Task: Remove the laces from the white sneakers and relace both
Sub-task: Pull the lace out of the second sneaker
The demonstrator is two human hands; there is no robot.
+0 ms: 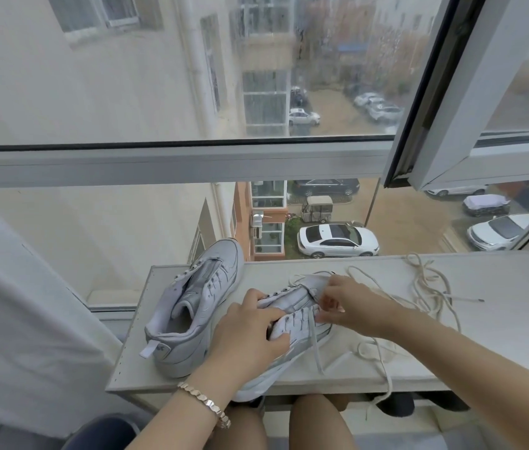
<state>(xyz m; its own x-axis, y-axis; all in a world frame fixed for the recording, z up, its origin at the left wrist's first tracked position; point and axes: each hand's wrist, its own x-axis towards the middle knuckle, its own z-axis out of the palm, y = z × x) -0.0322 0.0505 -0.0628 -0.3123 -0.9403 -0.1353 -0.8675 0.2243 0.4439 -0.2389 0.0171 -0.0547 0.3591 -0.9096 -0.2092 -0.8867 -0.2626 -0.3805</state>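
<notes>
Fingers (328,302) on lace (316,349) of white sneaker (297,319) — pale shelf (500,336); rain-streaked window (126,76)

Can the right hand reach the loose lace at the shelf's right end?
Probably yes: only bare shelf separates the loose lace from the right hand, which is pinching the near sneaker's threaded lace.

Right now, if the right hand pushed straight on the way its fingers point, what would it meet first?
The right hand, pinching a lace, points left: likely the near sneaker first, then the left hand gripping it.
</notes>
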